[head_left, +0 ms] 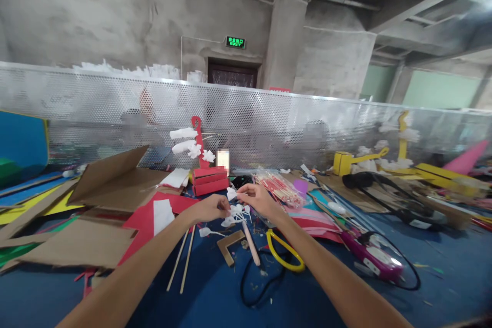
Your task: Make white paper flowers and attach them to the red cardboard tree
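Note:
My right hand (258, 201) pinches a small white petal-like piece (231, 193) between thumb and fingertips, just above the table. Close on its left, my left hand (215, 207) is closed with curled fingers; what they hold, if anything, is too small to make out. Right under both hands lies a cluster of white pieces with thin stems (239, 214). Another white stemmed piece (205, 232) rests a little to the left. A pale pink rod-shaped tool (251, 245) points toward me from the cluster. Beside it are a brown cardboard corner piece (229, 247) and a yellow loop handle (285, 253).
A red box with an upright hook and white shapes (209, 180) stands behind my hands. Cardboard sheets (73, 241) and red sheets fill the left. Two wooden sticks (184, 261) lie nearer. On the right are a bag of sticks (280, 188), a purple corded device (371, 256) and a black strap.

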`<state>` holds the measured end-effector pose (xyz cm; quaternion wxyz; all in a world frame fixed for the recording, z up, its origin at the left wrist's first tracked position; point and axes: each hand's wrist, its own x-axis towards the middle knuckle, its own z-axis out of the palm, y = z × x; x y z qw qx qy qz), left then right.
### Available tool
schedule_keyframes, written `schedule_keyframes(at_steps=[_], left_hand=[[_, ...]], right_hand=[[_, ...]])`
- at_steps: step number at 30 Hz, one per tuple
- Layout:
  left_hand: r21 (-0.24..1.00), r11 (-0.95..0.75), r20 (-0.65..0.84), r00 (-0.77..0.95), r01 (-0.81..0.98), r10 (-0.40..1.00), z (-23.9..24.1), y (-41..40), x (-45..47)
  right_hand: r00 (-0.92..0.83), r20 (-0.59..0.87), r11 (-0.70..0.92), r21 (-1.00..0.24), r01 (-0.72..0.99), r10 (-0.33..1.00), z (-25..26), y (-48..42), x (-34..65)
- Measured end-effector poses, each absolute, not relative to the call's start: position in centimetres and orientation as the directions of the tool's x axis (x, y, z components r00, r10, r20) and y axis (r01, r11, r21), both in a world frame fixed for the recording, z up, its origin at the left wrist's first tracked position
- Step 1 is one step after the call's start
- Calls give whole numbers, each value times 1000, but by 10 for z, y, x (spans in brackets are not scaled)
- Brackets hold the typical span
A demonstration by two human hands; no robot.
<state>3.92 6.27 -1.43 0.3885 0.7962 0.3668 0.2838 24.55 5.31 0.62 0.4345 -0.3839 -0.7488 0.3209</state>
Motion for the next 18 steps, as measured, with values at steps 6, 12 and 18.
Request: schedule_keyframes(at_steps=[6, 12, 18], left_hand=[[863, -404, 170, 577, 305, 799, -14, 65, 38], [889, -389, 208, 542, 242, 814, -26, 78, 42], [916, -370, 254, 487, 157, 836, -25, 79, 45]], right_hand=[[-306, 412, 494, -824, 276, 858, 2, 54, 241], [-319, 419, 498, -836, 231, 850, -7, 60, 236], [-290, 450, 521, -815, 254, 845, -5, 60, 235]])
